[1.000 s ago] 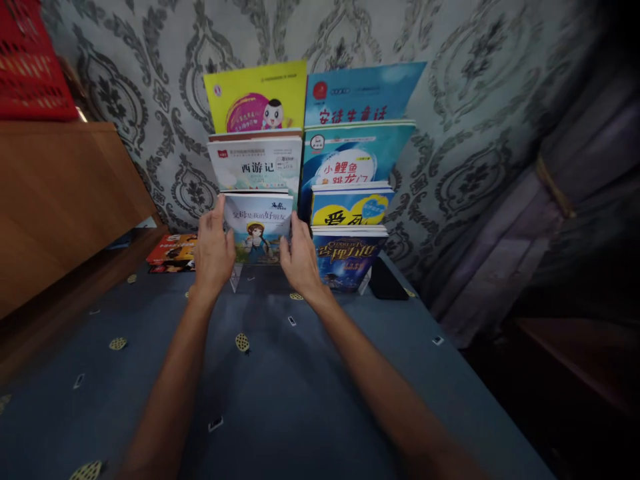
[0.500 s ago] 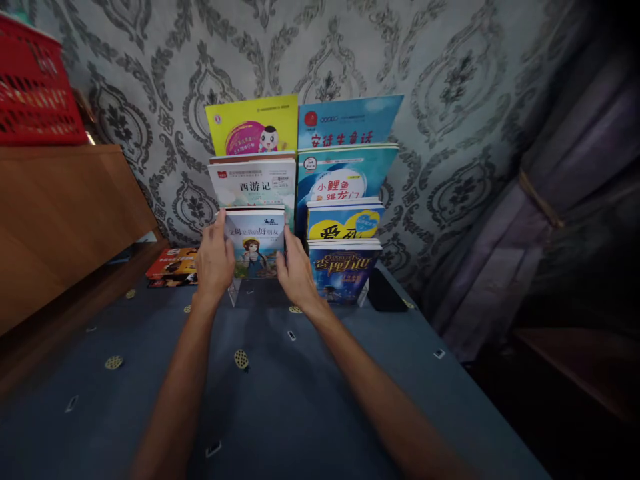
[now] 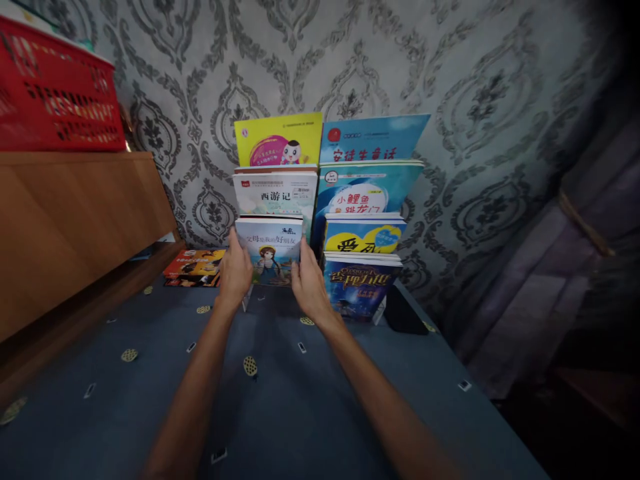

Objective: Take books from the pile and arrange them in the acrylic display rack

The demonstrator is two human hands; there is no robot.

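Note:
Between my two hands stands a book with a girl on its cover point(image 3: 273, 257), upright at the front left of a tiered row of books. My left hand point(image 3: 235, 270) presses its left edge and my right hand point(image 3: 310, 277) its right edge. Behind it stand a white book point(image 3: 275, 193) and a yellow-green book point(image 3: 305, 139). To the right are a blue book at the back point(image 3: 375, 137), a teal book point(image 3: 385, 183), a yellow and blue book point(image 3: 345, 233) and a dark blue book point(image 3: 360, 287). Clear supports show at the bottom.
Orange books point(image 3: 193, 268) lie flat at the left on the blue patterned cloth point(image 3: 280, 413). A red basket point(image 3: 60, 93) sits on a wooden cabinet point(image 3: 85, 227). A black flat object point(image 3: 407, 313) lies at the right, near a curtain point(image 3: 545, 287).
The view has shifted, so the books and hands appear farther right and slightly lower. My hands keep their places at the sides of the girl-cover book.

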